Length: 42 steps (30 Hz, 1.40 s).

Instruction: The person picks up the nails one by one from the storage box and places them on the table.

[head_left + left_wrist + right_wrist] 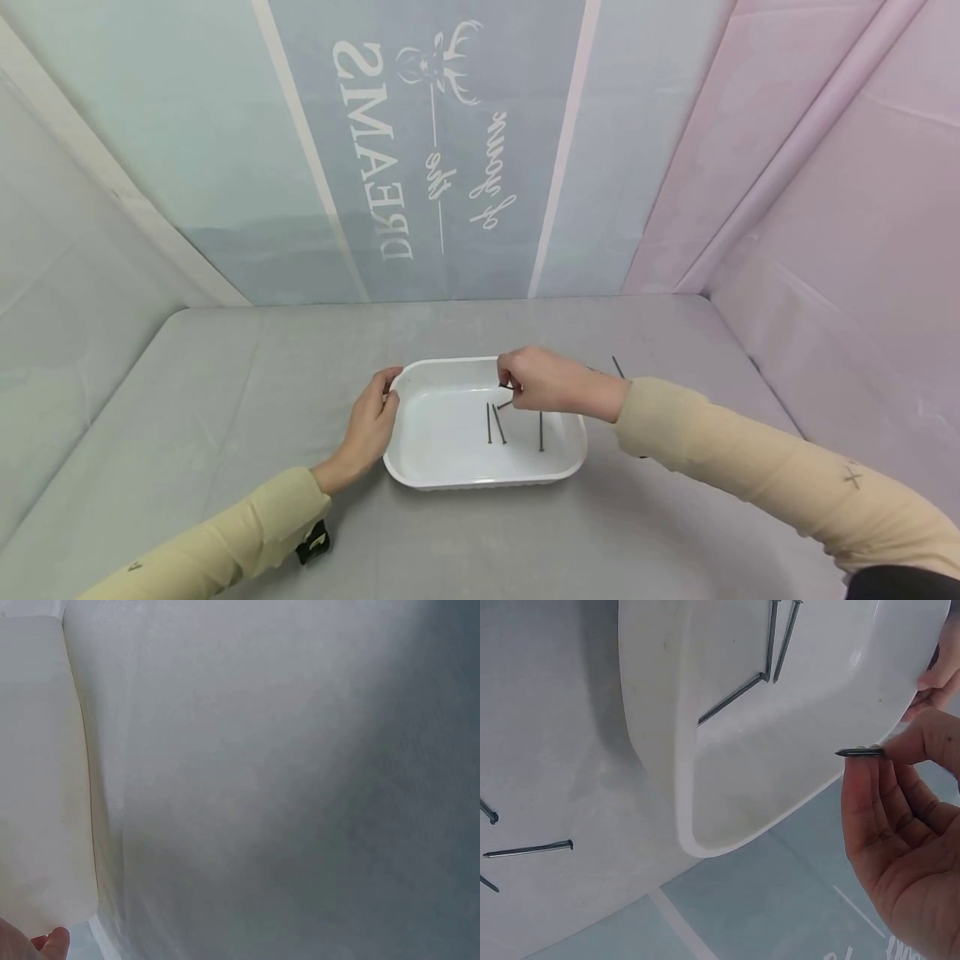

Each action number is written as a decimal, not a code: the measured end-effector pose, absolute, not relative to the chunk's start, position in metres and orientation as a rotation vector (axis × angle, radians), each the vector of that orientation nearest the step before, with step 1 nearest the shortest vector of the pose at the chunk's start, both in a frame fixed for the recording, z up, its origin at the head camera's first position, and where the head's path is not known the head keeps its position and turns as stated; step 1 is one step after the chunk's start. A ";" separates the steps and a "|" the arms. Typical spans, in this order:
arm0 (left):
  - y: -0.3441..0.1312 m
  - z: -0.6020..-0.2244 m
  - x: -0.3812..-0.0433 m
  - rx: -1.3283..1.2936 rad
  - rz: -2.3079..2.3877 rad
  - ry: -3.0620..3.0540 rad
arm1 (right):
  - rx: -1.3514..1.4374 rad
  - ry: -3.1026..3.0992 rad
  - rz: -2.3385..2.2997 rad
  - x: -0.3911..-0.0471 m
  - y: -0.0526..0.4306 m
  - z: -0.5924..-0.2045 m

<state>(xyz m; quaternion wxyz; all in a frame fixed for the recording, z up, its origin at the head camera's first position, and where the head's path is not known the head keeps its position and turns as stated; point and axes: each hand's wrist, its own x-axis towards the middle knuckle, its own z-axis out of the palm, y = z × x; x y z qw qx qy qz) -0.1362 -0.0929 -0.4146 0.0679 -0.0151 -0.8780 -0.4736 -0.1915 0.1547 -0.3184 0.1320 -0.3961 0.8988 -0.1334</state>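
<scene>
A white rectangular tray [450, 481] with rounded corners rests on the grey surface. My left hand [371, 423] holds its far left corner, thumb and fingers at the rim; in the left wrist view, only fingertips [55, 945] show beside the tray's outer wall [45, 765]. Over the tray's far right part, my right hand [542, 379] pinches a dark metal nail [859, 752] between thumb and fingertips, its point sticking out. Several nails lie on the tray floor, among them one nail [542, 432] at the right and a slanted nail [731, 699] near the wall.
More loose nails, such as one nail [529, 849], lie on the grey surface [247, 400] to the right of the tray. A printed cloth wall [465, 275] rises behind, with pale side walls left and right. A small black object [313, 542] shows under the left sleeve.
</scene>
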 end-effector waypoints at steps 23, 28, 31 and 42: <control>-0.093 -0.415 -0.137 -0.049 -1.415 -2.646 | -1.020 2.738 -0.516 -0.197 0.182 -0.310; -0.093 -0.416 -0.137 -0.039 -1.420 -2.647 | -1.019 2.775 -0.555 -0.197 0.189 -0.312; -0.093 -0.417 -0.137 -0.038 -1.420 -2.645 | -1.008 2.808 -0.569 -0.198 0.193 -0.313; -0.094 -0.418 -0.137 -0.038 -1.420 -2.647 | -0.865 2.878 -0.638 -0.199 0.212 -0.316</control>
